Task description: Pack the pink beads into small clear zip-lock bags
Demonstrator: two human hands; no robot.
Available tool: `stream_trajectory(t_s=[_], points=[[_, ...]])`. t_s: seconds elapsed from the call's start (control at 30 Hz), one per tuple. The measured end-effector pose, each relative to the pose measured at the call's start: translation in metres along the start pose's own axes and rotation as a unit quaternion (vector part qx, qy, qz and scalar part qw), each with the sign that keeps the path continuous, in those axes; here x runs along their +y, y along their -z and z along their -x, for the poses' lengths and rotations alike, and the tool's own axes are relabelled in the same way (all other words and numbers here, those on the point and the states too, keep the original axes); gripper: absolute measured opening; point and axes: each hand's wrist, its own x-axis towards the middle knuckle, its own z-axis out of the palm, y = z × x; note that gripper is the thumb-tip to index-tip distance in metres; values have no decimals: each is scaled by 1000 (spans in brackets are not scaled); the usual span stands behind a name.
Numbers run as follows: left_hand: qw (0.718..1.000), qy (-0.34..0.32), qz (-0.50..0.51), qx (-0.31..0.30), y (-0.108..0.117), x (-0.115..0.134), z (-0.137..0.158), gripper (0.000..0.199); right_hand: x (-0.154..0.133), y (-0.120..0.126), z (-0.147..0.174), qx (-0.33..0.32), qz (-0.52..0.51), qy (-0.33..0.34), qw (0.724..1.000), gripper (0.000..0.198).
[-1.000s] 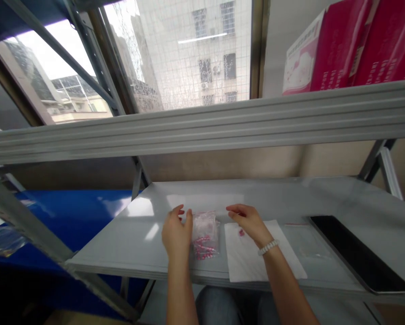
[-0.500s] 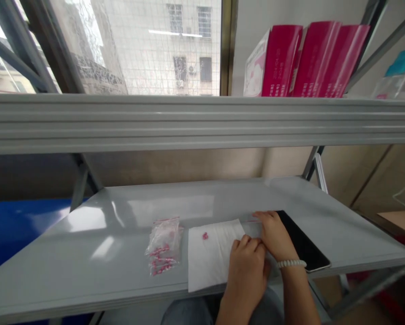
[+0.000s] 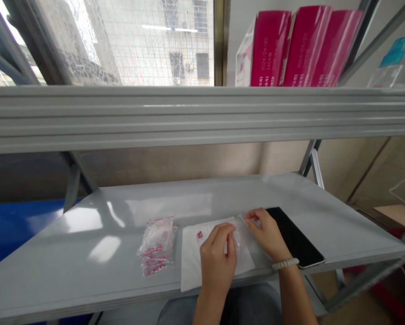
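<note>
My left hand (image 3: 219,255) is over the white paper sheet (image 3: 190,266), thumb and fingers pinched at the near side of a small clear plastic bag (image 3: 243,228). At the bag's upper right edge, my right hand (image 3: 267,232) has its thumb and forefinger brought together on the film. The bag is see-through and hard to make out against the sheet and table. On the sheet, just left of my left hand, lies a little cluster of pink pieces (image 3: 199,234). A white bead bracelet (image 3: 286,263) circles my right wrist.
Left of the sheet lie clear zip bags (image 3: 157,246) with pink-and-white pieces inside. A black tablet-like slab (image 3: 299,241) rests by my right hand. Pink boxes (image 3: 270,49) and a blue-topped bottle (image 3: 392,58) stand on the shelf (image 3: 188,117) above the table.
My hands were close together on the right of the sheet. Now the left hand has moved left over the sheet and the two are apart, the clear bag between them. The view has tilted slightly.
</note>
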Motion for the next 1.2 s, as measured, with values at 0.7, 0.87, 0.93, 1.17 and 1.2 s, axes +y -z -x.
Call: stream_trajectory(t_s=[0.7,0.87,0.93,1.17,1.2], points=[[914,276,154,254,71,-29,-10,34,-76,-38,11,-216,-553,-176,785,48],[946,151,-84,274,73,-15,-9,31,-86,-39,13,-173,-535,-196,803,51],[951,110,-109,266,73,-5,-9,24,-90,-39,13,-162,-534,-200,806,52],[993,52,-40,98,63,11,-13,6,-96,-43,16,-132,-526,-169,823,51],[994,61,-21,86,62,11,-14,6,-96,-45,16,-130,-526,-165,824,51]])
